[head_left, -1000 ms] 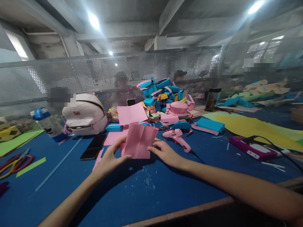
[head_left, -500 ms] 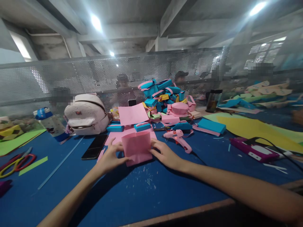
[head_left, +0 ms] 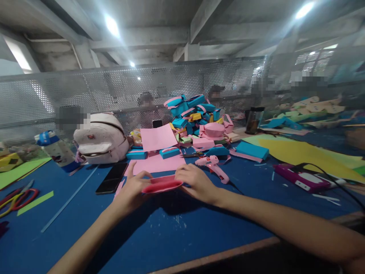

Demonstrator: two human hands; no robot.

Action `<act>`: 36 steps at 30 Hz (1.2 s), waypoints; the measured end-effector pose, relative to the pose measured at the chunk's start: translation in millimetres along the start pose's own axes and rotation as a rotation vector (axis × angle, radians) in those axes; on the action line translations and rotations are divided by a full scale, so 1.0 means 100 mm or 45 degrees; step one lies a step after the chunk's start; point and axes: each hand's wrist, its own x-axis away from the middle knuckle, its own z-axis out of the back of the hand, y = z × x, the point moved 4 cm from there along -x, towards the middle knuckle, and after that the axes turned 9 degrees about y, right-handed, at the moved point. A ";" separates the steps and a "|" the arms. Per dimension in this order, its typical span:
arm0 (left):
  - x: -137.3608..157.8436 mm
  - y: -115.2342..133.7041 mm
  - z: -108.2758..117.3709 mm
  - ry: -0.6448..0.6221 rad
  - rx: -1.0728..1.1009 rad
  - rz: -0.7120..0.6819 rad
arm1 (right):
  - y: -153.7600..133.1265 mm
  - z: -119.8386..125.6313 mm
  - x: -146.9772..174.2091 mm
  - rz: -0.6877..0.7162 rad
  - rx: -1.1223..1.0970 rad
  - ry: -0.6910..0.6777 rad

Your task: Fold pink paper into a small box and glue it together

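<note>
Between my two hands is a folded pink paper pouch (head_left: 163, 185), its narrow opening tipped toward me and the inside showing deep pink. My left hand (head_left: 133, 190) grips its left end, with the index finger raised. At the right end, my right hand (head_left: 196, 183) has its fingers closed on the paper. Just beyond lie a flat pink sheet (head_left: 159, 162) and a small blue paper box (head_left: 170, 152). A pink glue gun (head_left: 212, 166) rests to the right of my right hand.
A black phone (head_left: 111, 178), white backpack (head_left: 101, 140) and bottle (head_left: 58, 150) stand left. Scissors (head_left: 24, 198) lie far left. Behind the sheet rises a heap of blue, pink and yellow paper pieces (head_left: 196, 114). A purple power strip (head_left: 302, 178) with a cable lies right.
The pink pouch has tilted from facing me upright to lying nearly edge-on, so its opening now shows. Both hands have kept hold of it. The view has shifted slightly.
</note>
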 end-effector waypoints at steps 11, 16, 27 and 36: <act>0.01 0.33 0.00 0.041 -0.138 -0.155 | -0.19 -0.17 0.09 0.284 0.541 -0.239; 0.04 0.39 0.02 0.157 -0.102 -0.166 | -0.22 -0.14 0.09 0.312 0.533 -0.159; 0.05 0.45 0.00 0.231 -0.081 -0.237 | -0.29 -0.03 0.10 0.327 0.357 0.000; 0.04 0.23 0.16 0.472 0.130 -0.043 | 0.01 0.08 0.05 -0.007 -0.171 0.236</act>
